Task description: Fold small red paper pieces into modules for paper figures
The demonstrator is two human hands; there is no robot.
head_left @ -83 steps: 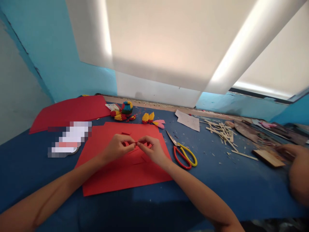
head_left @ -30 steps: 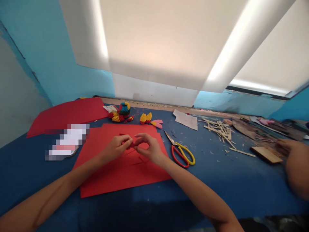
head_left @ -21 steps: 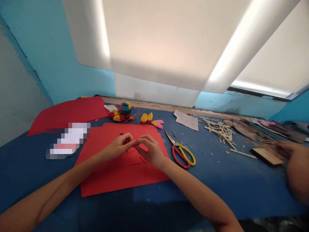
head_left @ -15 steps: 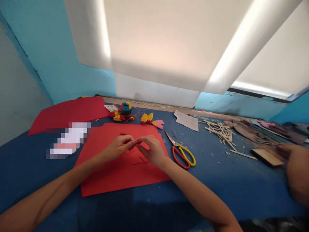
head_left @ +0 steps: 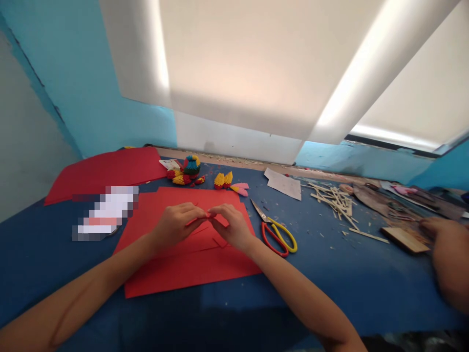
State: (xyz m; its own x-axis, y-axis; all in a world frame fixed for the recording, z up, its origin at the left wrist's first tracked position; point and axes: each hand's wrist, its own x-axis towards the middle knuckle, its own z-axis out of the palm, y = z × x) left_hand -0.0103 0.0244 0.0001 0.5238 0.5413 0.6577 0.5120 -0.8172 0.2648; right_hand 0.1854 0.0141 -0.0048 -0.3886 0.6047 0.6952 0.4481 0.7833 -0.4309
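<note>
Above a large red paper sheet (head_left: 176,278), my left hand (head_left: 179,222) and my right hand (head_left: 232,225) meet at the fingertips. Both pinch one small red paper piece (head_left: 208,215), mostly covered by the fingers. Thin red paper strips (head_left: 214,249) lie on the sheet under my hands. To the right of my right hand rest scissors (head_left: 273,227) with one red and one yellow handle, blades pointing away.
Folded-paper figures (head_left: 190,166) stand behind the sheet, beside yellow-red pieces (head_left: 223,180) and a pink piece (head_left: 240,188). More red paper (head_left: 110,171) lies back left. Right are thin sticks (head_left: 337,200), a wooden block (head_left: 405,239) and another person's hand (head_left: 445,244).
My left hand's fingers have straightened and drawn together, with the fingertips still meeting my right hand's at the small red paper. My right hand has barely moved.
</note>
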